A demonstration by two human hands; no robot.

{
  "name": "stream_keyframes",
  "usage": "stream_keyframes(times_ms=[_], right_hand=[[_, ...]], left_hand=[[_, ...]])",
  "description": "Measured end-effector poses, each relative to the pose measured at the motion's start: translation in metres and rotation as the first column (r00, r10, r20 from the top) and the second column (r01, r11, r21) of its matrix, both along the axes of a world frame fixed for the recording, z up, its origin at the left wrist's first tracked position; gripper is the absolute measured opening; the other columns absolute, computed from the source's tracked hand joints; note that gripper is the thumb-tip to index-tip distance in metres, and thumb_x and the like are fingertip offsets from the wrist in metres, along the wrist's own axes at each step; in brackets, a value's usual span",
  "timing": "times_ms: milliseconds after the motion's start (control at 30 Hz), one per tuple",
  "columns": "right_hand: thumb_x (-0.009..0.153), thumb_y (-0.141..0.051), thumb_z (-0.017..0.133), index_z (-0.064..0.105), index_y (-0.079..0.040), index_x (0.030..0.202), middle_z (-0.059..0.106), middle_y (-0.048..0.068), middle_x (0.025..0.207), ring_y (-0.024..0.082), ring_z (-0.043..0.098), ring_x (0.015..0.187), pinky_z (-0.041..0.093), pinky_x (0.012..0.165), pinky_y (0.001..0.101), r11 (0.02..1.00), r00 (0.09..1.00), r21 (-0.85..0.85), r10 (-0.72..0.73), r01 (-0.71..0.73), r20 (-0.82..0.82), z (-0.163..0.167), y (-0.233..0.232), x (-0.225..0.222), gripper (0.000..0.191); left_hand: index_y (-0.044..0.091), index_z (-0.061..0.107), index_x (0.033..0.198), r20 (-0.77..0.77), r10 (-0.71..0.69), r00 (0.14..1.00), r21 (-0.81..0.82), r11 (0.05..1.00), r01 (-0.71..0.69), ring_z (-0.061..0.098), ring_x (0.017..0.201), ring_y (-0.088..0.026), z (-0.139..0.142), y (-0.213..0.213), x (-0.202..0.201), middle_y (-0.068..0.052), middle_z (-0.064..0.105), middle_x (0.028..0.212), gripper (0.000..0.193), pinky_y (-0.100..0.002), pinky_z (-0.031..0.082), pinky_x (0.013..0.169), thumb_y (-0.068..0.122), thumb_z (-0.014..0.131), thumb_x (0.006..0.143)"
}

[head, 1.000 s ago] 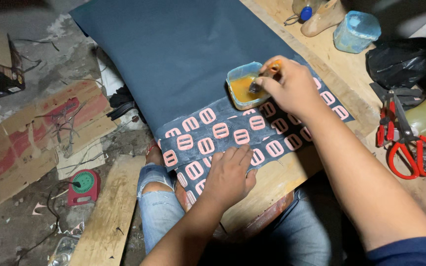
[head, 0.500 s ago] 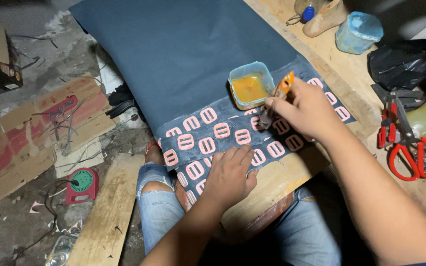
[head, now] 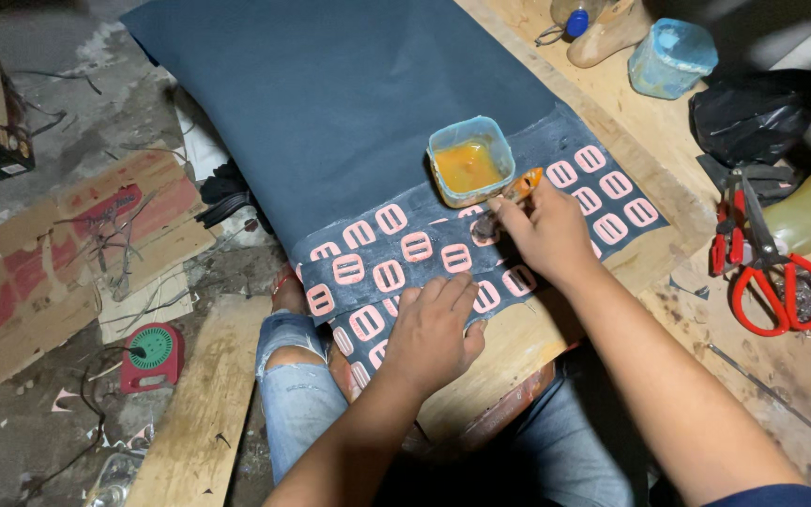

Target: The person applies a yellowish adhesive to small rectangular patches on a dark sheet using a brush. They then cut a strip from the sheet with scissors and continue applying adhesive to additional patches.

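Orange-handled brush (head: 509, 195) pinched in right grip (head: 544, 235), left grip (head: 434, 330) flat

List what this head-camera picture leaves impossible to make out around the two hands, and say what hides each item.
- Brush tip: head view, blurred and partly behind the right hand.
- Pink pieces under the left hand: covered by the palm.
- Dark sheet: its far end is cut off by the top edge.
- Contents of the black bag: too dark to tell.
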State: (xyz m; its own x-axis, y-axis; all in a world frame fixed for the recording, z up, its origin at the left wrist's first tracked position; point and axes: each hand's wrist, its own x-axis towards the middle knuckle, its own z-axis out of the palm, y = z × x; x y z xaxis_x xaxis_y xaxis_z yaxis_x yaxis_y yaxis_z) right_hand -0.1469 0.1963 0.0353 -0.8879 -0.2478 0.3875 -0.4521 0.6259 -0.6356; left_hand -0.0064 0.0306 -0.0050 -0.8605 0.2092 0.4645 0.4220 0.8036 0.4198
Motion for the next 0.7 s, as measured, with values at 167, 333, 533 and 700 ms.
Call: stream_keyframes(times_ms=[167,333,533,700], right_hand=[[0.096,-0.025,0.075,0.065,0.0,0.105,0.071,0.016,0.079,0.03,0.069,0.073,0.052,0.064,0.0382,0.992,0.993,0.127,0.004,0.011,-0.114,0.002,-0.004,-0.001,0.028],[0.091,-0.029,0.074,0.066,-0.002,0.103,0.073,0.015,0.08,0.028,0.07,0.07,0.054,0.063,0.0373,0.996,0.965,-0.084,0.006,0.016,0.261,0.002,0.001,-0.01,0.03],[0.093,-0.029,0.077,0.064,-0.001,0.103,0.071,0.021,0.083,0.038,0.069,0.077,0.052,0.068,0.046,0.959,0.999,0.281,0.042,-0.046,0.024,0.015,0.008,-0.015,0.033],[0.09,-0.02,0.074,0.065,-0.006,0.101,0.073,0.016,0.086,0.036,0.071,0.082,0.054,0.071,0.044,0.93,0.966,0.264,0.258,-0.255,0.022,0.025,-0.004,-0.001,0.02]], left_hand=[[0.0,0.067,0.125,0.026,-0.009,1.0,0.024,1.0,0.008,0.057,0.117,-0.026,0.0,-0.001,0.001,-0.012,0.064,0.135,0.049,-0.043,0.043,0.093,0.026,0.068,0.083],[0.0,0.067,0.124,0.007,0.006,1.0,-0.009,1.0,-0.006,0.056,0.116,-0.026,-0.001,0.0,-0.001,-0.012,0.063,0.135,0.05,-0.044,0.042,0.093,0.026,0.069,0.081],[0.0,0.067,0.124,0.044,-0.003,0.999,0.024,1.0,0.001,0.057,0.117,-0.026,0.0,0.0,0.0,-0.011,0.064,0.135,0.049,-0.044,0.042,0.093,0.026,0.069,0.083],[0.0,0.067,0.125,0.001,-0.002,1.0,0.015,1.0,0.002,0.057,0.118,-0.026,0.001,-0.001,-0.001,-0.011,0.063,0.134,0.05,-0.044,0.042,0.094,0.025,0.069,0.082]])
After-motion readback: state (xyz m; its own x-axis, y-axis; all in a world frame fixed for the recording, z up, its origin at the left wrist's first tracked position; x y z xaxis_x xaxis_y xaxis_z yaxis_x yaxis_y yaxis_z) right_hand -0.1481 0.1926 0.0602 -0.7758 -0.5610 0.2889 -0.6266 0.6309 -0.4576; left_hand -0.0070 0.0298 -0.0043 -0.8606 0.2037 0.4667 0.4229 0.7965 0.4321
